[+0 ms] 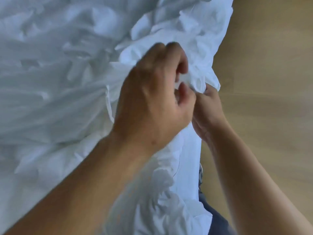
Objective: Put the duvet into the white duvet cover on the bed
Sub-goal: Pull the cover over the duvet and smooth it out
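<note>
Two hands close together at the bedding's right edge. Left hand (152, 95) curls round a bunch of white duvet cover (50, 99). Right hand (209, 112), touching it, grips the same bunch from below. Crumpled cover spreads left of both; wooden floor (271, 82) lies right.

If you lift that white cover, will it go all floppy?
Probably very floppy: the white cover crumples into folds where the left hand and right hand pinch it. Likely light, since a pinch alone holds the bunch. It hangs limp below them.
</note>
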A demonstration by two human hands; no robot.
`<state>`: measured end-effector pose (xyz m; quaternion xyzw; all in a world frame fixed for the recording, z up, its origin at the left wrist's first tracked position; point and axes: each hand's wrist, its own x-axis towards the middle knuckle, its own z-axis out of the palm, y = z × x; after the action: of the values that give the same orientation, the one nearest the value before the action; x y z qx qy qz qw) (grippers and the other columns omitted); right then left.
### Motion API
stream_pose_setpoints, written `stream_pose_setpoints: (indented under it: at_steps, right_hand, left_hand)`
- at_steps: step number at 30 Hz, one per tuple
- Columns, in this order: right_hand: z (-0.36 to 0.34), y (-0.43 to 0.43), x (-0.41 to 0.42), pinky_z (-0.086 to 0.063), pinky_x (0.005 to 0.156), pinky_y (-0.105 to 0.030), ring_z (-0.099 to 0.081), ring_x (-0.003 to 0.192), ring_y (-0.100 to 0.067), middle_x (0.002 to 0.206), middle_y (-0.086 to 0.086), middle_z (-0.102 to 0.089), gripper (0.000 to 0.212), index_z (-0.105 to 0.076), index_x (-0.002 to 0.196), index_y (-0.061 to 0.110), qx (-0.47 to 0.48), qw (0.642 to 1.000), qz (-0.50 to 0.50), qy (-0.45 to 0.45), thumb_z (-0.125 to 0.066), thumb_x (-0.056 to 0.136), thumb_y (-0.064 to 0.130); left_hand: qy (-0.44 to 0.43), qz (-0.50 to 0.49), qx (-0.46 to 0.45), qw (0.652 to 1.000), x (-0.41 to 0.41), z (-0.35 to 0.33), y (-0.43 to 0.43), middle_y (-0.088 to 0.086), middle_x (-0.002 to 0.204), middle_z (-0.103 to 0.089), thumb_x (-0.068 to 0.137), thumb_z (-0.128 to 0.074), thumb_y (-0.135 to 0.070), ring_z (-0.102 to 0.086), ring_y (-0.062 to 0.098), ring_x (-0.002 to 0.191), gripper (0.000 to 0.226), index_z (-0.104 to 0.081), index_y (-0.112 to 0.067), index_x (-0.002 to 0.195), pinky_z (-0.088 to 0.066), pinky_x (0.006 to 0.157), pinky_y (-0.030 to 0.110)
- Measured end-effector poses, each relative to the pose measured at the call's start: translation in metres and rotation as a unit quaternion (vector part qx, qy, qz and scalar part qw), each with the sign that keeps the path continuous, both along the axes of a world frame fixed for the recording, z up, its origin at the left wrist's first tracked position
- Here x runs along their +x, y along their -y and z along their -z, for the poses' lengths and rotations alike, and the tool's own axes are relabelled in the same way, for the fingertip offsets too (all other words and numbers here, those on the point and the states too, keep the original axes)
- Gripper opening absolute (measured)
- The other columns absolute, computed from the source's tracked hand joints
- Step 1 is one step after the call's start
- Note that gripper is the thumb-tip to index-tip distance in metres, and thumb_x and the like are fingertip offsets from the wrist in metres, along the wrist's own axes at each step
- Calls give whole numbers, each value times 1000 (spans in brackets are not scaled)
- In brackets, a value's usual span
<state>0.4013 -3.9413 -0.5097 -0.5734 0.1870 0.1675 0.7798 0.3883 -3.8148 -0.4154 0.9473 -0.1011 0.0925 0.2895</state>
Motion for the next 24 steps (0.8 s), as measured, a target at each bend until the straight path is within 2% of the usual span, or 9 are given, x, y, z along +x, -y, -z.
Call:
stream_pose_setpoints:
  at_steps: [2, 3, 5, 8, 11, 14, 17, 20, 24]
  right_hand:
    - [-7, 3, 8, -43, 58, -32, -54, 64, -22, 68, -6, -56, 14, -62, 74, 11, 17, 1000, -18, -9, -59, 70, -2]
    - [-10, 5, 13, -43, 61, -34, -54, 70, -25, 75, -10, -56, 16, -64, 81, 7, 45, 998, -32, -26, -59, 69, -2]
    - [-12, 11, 22, -49, 73, -40, -59, 86, -33, 93, -18, -60, 30, -67, 98, 0, 124, 986, -80, -77, -60, 69, 4]
    - [-17, 15, 28, -52, 79, -42, -65, 85, -37, 89, -14, -70, 25, -78, 85, 7, 172, 955, -189, -148, -69, 65, 19]
    - [-22, 19, 35, -43, 75, -49, -59, 77, -43, 80, -16, -69, 19, -78, 74, 14, 34, 952, -272, -135, -67, 65, 27]
    - [-32, 22, 47, -54, 76, -47, -70, 89, -36, 87, -2, -75, 30, -75, 92, 20, -216, 946, -242, -12, -70, 66, 35]
    - [-59, 13, 54, -57, 84, -45, -67, 102, -24, 94, 13, -67, 80, -56, 121, 36, -492, 791, -333, 145, -71, 52, 73]
    - [-81, 2, 62, -52, 70, -37, -65, 83, -27, 87, 3, -69, 75, -61, 100, 27, -619, 612, -461, 175, -49, 55, 85]
    - [-97, -2, 72, -48, 64, -33, -62, 77, -25, 76, 0, -65, 58, -65, 82, 21, -656, 525, -520, 155, -59, 68, 77]
  left_hand:
    - [-211, -107, -147, 960, -31, 8, 25, -4, 71, -66, 86, -66, -24, -64, 16, 66, 12, -62, -13, 81, -55, 69, 35]
    - [-340, -174, -245, 891, -40, 16, 35, -2, 73, -69, 91, -65, -31, -68, 19, 69, 22, -64, -13, 79, -59, 74, 37]
    - [-496, -279, -459, 682, -48, 36, 51, 1, 92, -71, 95, -62, -45, -68, 23, 80, 30, -68, -17, 84, -61, 80, 41]
    - [-435, -320, -716, 443, -47, 54, 66, -5, 121, -70, 87, -70, -47, -64, 16, 113, 28, -77, -30, 107, -55, 92, 37]
    - [-254, -335, -870, 258, -39, 69, 74, 2, 110, -74, 78, -77, -27, -66, 20, 114, 17, -82, -22, 94, -52, 99, 37]
    - [-168, -365, -886, 233, -20, 81, 80, 6, 112, -74, 87, -65, -10, -67, 22, 112, 22, -77, -14, 104, -45, 111, 43]
    - [-129, -377, -883, 248, -7, 87, 88, 13, 125, -69, 93, -49, -2, -65, 24, 113, 33, -68, -7, 119, -48, 107, 40]
    - [-140, -335, -900, 240, -18, 92, 90, 11, 107, -70, 96, -42, -8, -63, 25, 106, 29, -70, -9, 104, -50, 101, 39]
    - [-129, -274, -923, 237, -43, 104, 89, 13, 112, -68, 88, -41, -9, -58, 30, 116, 36, -69, -5, 110, -42, 111, 39]
